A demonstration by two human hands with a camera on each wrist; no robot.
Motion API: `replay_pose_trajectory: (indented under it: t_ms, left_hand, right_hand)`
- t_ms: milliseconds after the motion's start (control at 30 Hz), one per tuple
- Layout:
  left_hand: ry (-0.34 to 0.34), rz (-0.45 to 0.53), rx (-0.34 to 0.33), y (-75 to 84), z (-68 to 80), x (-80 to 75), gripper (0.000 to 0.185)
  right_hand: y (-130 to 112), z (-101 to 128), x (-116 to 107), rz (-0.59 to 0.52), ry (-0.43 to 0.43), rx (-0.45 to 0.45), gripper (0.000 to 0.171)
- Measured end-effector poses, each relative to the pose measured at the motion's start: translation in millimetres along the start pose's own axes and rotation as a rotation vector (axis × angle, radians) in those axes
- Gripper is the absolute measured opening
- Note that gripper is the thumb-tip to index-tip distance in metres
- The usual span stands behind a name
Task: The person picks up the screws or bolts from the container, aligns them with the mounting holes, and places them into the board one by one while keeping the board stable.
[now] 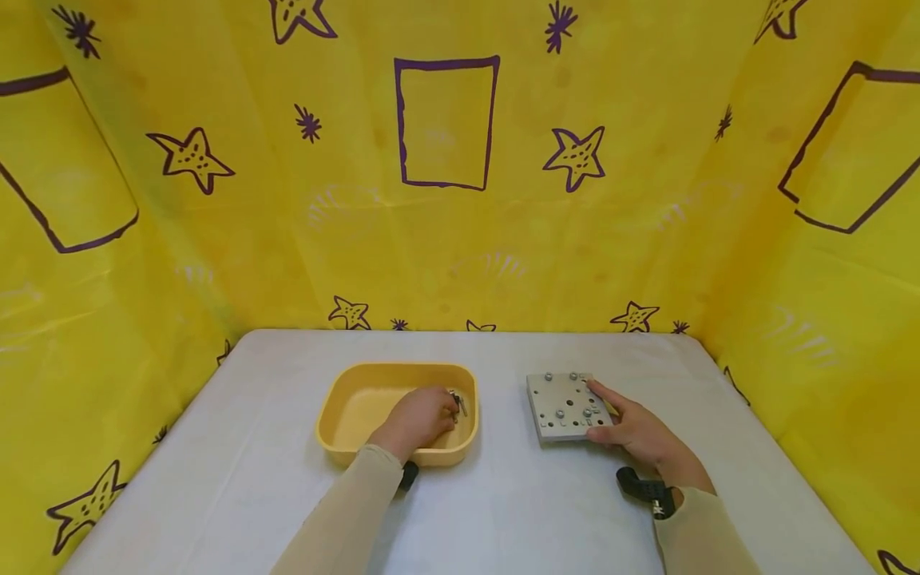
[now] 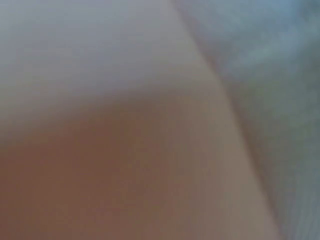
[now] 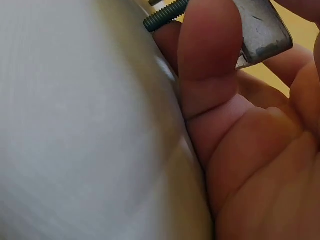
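A square grey metal plate [image 1: 555,402] with holes and several bolts [image 1: 561,414] standing up from its face is tilted up on the table. My right hand [image 1: 636,431] grips it by its right edge. In the right wrist view, a dark threaded bolt shank [image 3: 166,16] sticks out past a digit, with a metal corner [image 3: 265,31] behind. My left hand [image 1: 419,417] reaches into a yellow tray [image 1: 338,403], fingers bent down beside small metal screws [image 1: 461,406]. Its fingertips are hidden, so a hold on a screw cannot be made out. The left wrist view is only blur.
A white-covered table [image 1: 496,511] carries the tray on the left and the plate on the right. Yellow patterned cloth [image 1: 446,239] encloses the back and both sides. Black wrist devices [image 1: 647,489] are strapped at the sleeves.
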State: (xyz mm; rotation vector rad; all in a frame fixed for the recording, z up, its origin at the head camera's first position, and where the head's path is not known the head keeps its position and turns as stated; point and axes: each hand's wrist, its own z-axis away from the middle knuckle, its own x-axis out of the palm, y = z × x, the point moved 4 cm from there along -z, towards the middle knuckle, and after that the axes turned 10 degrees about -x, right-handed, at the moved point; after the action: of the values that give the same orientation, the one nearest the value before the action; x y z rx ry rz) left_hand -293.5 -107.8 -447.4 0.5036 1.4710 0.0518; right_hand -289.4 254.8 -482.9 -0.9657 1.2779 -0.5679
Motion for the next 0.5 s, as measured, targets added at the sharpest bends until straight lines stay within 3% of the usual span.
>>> replay_pose_trajectory:
  t_ms: [167,500]
  left_hand:
    - [-0.014,-0.021,-0.004,3.0,-1.2,-1.3,0.014]
    - [0.002,-0.049,0.006,4.8,-1.3,-0.4,0.011]
  right_hand:
    - [-2.2,0.2,2.1,0.023,0.009,-0.017,0.105]
    - [-1.3,-0.2,3.8,-0.045,0.013,-0.005,0.108]
